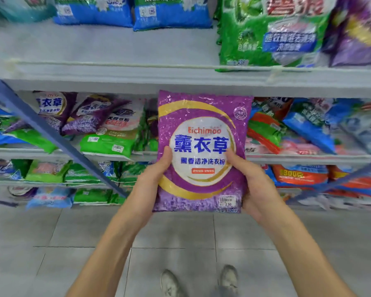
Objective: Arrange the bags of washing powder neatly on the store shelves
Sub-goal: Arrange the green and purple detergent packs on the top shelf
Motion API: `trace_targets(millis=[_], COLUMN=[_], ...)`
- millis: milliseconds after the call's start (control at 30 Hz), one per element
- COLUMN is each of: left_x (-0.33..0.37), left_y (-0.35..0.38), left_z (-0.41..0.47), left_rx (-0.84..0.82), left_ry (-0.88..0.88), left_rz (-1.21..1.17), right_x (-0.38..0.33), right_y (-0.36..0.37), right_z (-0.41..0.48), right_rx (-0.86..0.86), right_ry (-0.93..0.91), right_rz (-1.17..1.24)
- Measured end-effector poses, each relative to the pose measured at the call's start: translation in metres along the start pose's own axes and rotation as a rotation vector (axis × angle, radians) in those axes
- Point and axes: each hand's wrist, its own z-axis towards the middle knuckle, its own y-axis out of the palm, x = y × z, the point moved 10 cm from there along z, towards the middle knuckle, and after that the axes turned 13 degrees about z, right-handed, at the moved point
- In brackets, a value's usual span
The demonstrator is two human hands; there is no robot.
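Observation:
A purple bag of lavender washing powder (201, 116) with a white round label is held upright in front of the shelves, label towards me. My left hand (152, 176) grips its lower left edge, thumb on the front. My right hand (253, 183) grips the lower right edge the same way. Behind the bag, the middle shelf (51, 151) carries a jumble of purple, green, blue and red bags lying at odd angles.
The upper shelf (116, 71) has bare grey space at its front, blue bags (171, 13) at the back and a big green bag (266, 33) at the right. Lower shelves hold more bags. A blue slanted bar (58, 138) crosses the left. Grey tiled floor lies below with my shoes.

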Motion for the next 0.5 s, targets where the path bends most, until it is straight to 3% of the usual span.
trace_targets(millis=[500], left_x=[0.075], left_y=[0.259], left_z=[0.004], left_rx=[-0.071], left_ry=[0.264], left_rz=[0.077], right_x=[-0.248], right_y=[-0.144], right_z=[-0.116], right_rx=[0.101], right_ry=[-0.405], right_rz=[0.038])
